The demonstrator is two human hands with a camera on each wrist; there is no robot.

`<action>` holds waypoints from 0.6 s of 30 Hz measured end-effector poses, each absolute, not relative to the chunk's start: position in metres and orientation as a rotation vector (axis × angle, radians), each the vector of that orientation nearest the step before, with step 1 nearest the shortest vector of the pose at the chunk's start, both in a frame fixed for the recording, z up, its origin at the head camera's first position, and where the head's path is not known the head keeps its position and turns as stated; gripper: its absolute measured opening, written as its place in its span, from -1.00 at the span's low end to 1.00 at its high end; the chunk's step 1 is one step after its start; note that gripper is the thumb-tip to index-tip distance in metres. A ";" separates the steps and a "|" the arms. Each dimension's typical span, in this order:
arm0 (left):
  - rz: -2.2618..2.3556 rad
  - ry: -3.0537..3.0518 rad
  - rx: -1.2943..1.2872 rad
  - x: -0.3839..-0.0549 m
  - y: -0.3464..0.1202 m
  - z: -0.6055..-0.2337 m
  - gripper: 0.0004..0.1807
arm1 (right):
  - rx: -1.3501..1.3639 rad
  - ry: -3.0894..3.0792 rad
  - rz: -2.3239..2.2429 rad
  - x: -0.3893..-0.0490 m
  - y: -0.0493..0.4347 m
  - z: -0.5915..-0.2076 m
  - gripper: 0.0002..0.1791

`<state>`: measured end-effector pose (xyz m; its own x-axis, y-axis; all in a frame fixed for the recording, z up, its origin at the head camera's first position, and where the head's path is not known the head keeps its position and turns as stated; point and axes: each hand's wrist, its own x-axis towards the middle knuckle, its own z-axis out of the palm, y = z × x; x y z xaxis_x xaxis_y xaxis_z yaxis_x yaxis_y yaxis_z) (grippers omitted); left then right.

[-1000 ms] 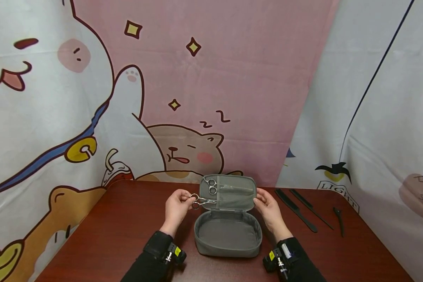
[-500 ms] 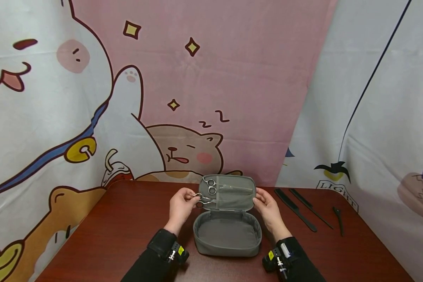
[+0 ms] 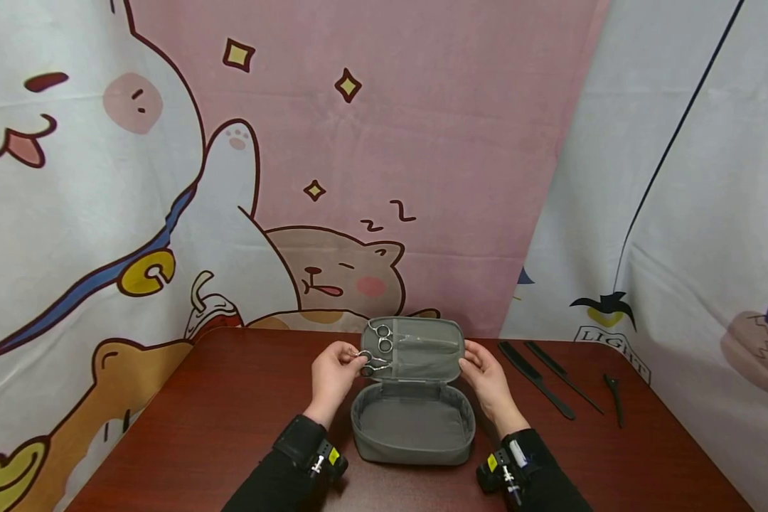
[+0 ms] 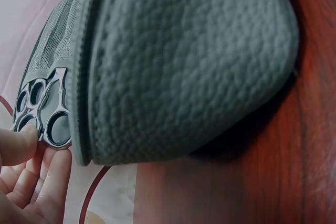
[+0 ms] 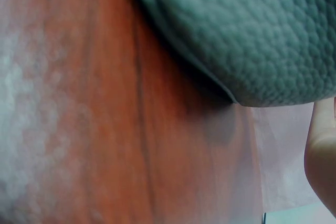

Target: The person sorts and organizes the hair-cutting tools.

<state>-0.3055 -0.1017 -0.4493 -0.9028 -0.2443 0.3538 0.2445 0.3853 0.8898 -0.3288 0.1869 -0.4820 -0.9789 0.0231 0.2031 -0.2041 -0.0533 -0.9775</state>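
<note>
A grey zip case (image 3: pixel 412 456) stands on the table, its lid (image 3: pixel 427 366) raised at the back. My left hand (image 3: pixel 333 375) pinches a finger ring of the lower silver scissors (image 3: pixel 380 367) between thumb and fingers. Their blades run into the lid's mesh pocket, so the tips are hidden. A second pair of scissors (image 3: pixel 385 338) sits above, handles out of the same pocket. At the lid's right edge my right hand (image 3: pixel 488 380) holds on, thumb in front. In the left wrist view, the thumb (image 4: pixel 20 144) presses a ring. The case blocks most of the right wrist view.
On the table's right side lie a wide dark comb (image 3: pixel 536 379), a comb with a thin tail (image 3: pixel 563 375) and a small dark hair clip (image 3: pixel 614 400). A printed cloth (image 3: pixel 461 178) hangs behind the reddish-brown table (image 3: pixel 230 412).
My left hand has moved to the right, sliding the lower scissors deeper into the lid's pocket. The right hand has stayed at the lid's edge.
</note>
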 end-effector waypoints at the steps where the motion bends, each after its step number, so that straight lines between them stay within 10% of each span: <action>1: -1.529 -2.216 -0.001 -0.305 -0.101 -0.449 -0.83 | 0.199 -2.048 2.161 -0.329 0.187 -0.482 -0.58; 18: -1.561 -2.206 -0.013 -0.304 -0.089 -0.450 -0.86 | 0.193 -2.060 2.163 -0.328 0.188 -0.482 -0.56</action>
